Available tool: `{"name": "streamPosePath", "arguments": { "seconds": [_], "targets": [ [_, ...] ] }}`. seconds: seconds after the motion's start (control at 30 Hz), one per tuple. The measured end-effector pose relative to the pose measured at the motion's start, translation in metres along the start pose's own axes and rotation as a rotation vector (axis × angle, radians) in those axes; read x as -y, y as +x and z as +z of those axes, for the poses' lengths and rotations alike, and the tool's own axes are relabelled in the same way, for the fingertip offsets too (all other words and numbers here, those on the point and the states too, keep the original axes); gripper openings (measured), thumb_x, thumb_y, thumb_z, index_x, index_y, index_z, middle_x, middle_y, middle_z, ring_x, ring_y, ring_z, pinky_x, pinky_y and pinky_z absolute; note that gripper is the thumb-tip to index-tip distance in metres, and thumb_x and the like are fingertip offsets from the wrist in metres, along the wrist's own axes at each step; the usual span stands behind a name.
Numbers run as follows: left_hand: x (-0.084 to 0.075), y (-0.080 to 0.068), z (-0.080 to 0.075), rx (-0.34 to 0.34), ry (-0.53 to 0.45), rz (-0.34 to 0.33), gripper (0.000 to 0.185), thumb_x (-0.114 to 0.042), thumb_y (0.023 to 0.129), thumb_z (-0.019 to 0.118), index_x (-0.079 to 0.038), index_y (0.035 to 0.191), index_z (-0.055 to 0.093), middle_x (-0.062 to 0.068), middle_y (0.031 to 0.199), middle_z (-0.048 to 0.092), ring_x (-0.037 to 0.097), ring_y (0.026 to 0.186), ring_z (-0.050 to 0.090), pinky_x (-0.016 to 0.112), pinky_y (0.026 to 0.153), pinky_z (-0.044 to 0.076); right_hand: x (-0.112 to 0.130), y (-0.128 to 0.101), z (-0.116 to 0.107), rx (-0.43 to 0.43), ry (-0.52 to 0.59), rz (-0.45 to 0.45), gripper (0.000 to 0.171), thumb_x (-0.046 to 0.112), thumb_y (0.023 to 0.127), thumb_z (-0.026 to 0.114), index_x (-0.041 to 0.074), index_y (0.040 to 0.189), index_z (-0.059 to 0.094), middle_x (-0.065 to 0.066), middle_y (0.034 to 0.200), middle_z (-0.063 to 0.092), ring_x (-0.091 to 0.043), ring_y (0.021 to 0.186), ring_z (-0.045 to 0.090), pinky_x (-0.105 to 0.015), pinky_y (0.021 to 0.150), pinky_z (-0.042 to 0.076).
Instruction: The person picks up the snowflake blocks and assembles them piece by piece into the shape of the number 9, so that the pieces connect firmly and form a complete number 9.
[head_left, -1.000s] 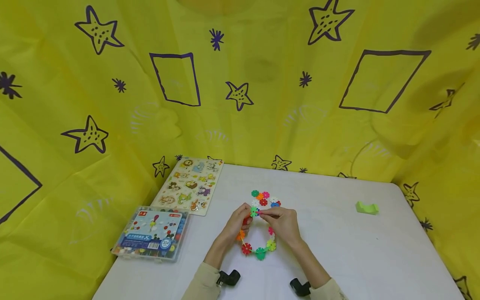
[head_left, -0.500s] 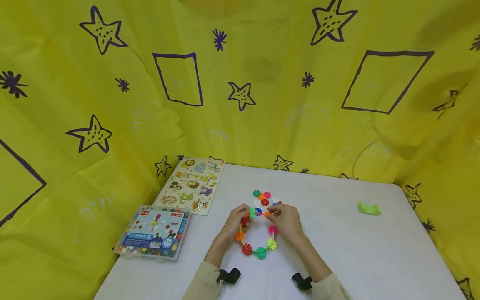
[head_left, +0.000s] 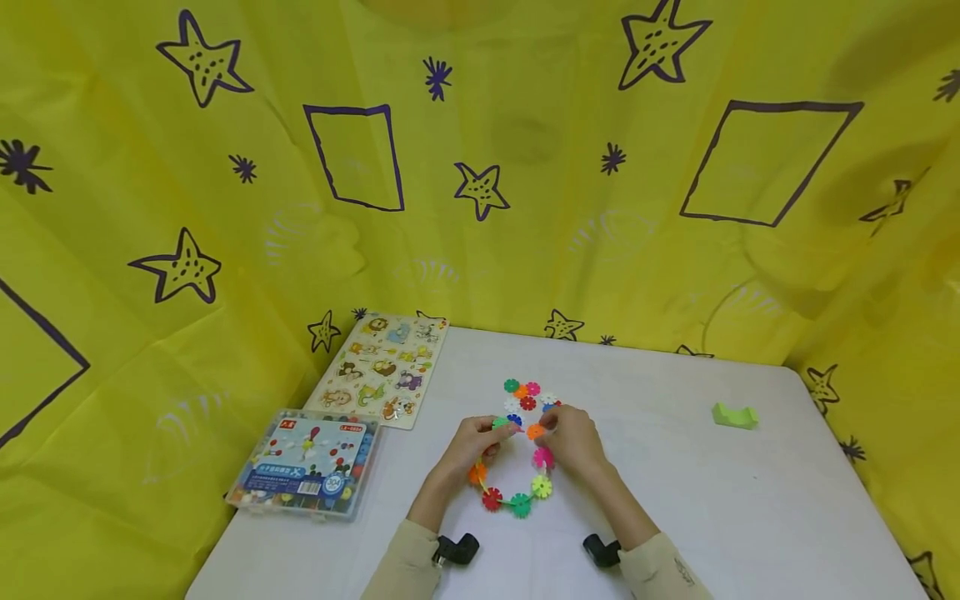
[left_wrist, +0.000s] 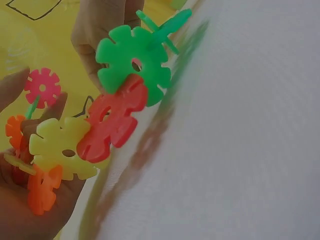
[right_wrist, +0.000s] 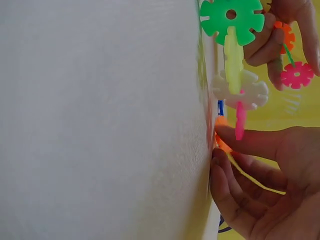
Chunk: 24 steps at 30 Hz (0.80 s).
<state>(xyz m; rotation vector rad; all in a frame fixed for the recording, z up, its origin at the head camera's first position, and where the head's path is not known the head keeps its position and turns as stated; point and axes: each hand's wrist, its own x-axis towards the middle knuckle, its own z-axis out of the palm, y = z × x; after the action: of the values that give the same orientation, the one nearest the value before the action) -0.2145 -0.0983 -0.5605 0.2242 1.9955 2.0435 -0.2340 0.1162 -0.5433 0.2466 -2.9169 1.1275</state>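
A chain of slotted plastic snowflake discs (head_left: 521,505) hangs in a loop between my hands in the head view. My left hand (head_left: 467,446) holds one end of it, with a pink disc (left_wrist: 42,88) and a green edge-on disc (left_wrist: 33,107) at its fingertips. Thumb and fingers of my right hand (head_left: 576,440) pinch an orange disc (right_wrist: 222,134). A yellow edge-on disc (right_wrist: 255,180) lies against that hand's fingers. The chain's other end, a pink disc (right_wrist: 240,120), hangs beside the right thumb.
Several loose discs (head_left: 528,402) lie on the white table (head_left: 645,500) beyond the hands. A clear box of coloured parts (head_left: 300,467) and an animal puzzle board (head_left: 382,367) stand at left. A light green block (head_left: 735,416) sits at right. Yellow cloth (head_left: 525,250) hangs behind.
My right hand has moved away from the pink disc by the left hand, and an orange disc now shows in its fingers. The left fingers have shifted onto the chain's pink end.
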Motion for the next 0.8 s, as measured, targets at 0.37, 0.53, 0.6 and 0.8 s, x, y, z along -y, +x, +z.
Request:
{"name": "streamPosePath", "arguments": {
  "seconds": [0.37,0.53,0.6,0.8],
  "targets": [
    [0.001,0.001,-0.002,-0.04,-0.014,-0.002,0.057,-0.04,0.1,0.071,0.016,0.103,0.061,0.002,0.071,0.049,0.017,0.063,0.041,0.024,0.056,0.033,0.004,-0.009,-0.006,-0.057,0.355,0.024,0.013,0.01,0.087,0.085,0.006,0.097,0.079,-0.002,0.082,0.074,-0.018,0.072,0.073,-0.027,0.066,0.06],
    [-0.001,-0.001,-0.002,-0.032,-0.056,-0.016,0.059,-0.042,0.101,0.068,0.016,0.109,0.061,0.006,0.081,0.057,0.017,0.062,0.042,0.023,0.053,0.036,0.011,-0.015,-0.014,-0.01,0.617,0.043,0.015,0.011,0.09,0.082,0.0,0.1,0.077,-0.011,0.087,0.077,-0.035,0.078,0.077,-0.034,0.069,0.063],
    [-0.001,-0.001,-0.002,-0.027,-0.074,-0.024,0.061,-0.044,0.101,0.068,0.016,0.111,0.061,0.008,0.083,0.059,0.017,0.063,0.042,0.023,0.053,0.036,0.013,-0.016,-0.016,0.007,0.692,0.056,0.017,0.011,0.091,0.082,-0.002,0.101,0.077,-0.014,0.088,0.077,-0.038,0.081,0.077,-0.036,0.07,0.063],
    [-0.002,-0.001,-0.002,-0.016,-0.091,-0.005,0.054,-0.041,0.101,0.068,0.012,0.105,0.064,0.01,0.083,0.061,0.018,0.065,0.042,0.023,0.053,0.035,0.016,-0.018,-0.016,0.026,0.787,0.064,0.02,0.007,0.093,0.079,-0.008,0.106,0.074,-0.019,0.095,0.077,-0.031,0.079,0.078,-0.04,0.074,0.063]
  ]
}}
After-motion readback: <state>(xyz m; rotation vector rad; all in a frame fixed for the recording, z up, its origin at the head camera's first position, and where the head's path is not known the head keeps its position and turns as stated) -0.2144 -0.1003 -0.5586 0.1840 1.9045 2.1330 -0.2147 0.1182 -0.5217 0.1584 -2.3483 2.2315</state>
